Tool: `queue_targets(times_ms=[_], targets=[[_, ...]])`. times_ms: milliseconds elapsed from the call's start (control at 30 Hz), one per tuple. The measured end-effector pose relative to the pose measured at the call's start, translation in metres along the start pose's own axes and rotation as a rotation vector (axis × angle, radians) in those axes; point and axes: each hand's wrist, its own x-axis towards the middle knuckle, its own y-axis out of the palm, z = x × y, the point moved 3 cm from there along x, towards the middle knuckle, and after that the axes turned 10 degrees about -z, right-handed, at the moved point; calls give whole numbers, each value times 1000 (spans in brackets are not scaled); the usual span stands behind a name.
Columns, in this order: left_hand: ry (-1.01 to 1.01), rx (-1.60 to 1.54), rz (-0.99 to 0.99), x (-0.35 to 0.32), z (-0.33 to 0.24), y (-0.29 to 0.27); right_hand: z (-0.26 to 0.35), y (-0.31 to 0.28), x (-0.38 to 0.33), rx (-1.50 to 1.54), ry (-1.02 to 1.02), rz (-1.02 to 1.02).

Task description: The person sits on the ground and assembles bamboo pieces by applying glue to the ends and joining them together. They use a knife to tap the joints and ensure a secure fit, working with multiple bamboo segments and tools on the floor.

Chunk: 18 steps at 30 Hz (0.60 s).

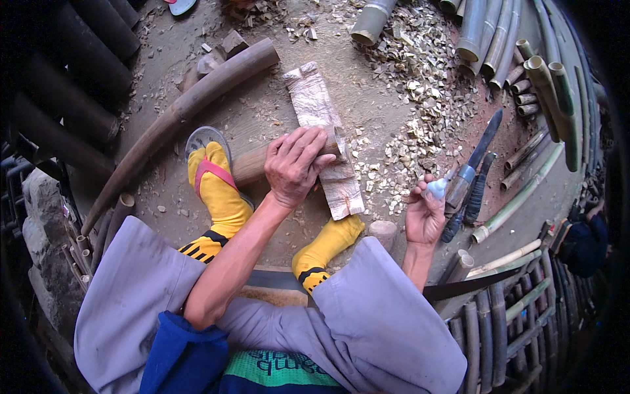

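Grey trousers (pixel 387 295) lie below our left hand (pixel 295 164), curled over bamboo (pixel 249 166), likely steadying it; our right hand (pixel 426 217) pinches a bulbous pale-blue object (pixel 436 190).

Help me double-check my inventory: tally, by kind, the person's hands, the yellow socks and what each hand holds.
Left hand and right hand: 2
Yellow socks: 2
Bamboo piece under the left hand: 1
Pale blue object in the right hand: 1
Total: 6
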Motion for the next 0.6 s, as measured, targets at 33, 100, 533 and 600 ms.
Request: queue_targets(times_ms=[33,100,533,600], targets=[[0,-2,1,0,0,0,0,-1,2,42,19,-22],[-1,-6,3,-1,0,0,2,-3,4,124,56,-65],[-9,27,17,-2,1,2,5,-13,29,-924,-636,-259],[-12,25,14,-2,1,2,3,-8,37,-957,-713,-294]])
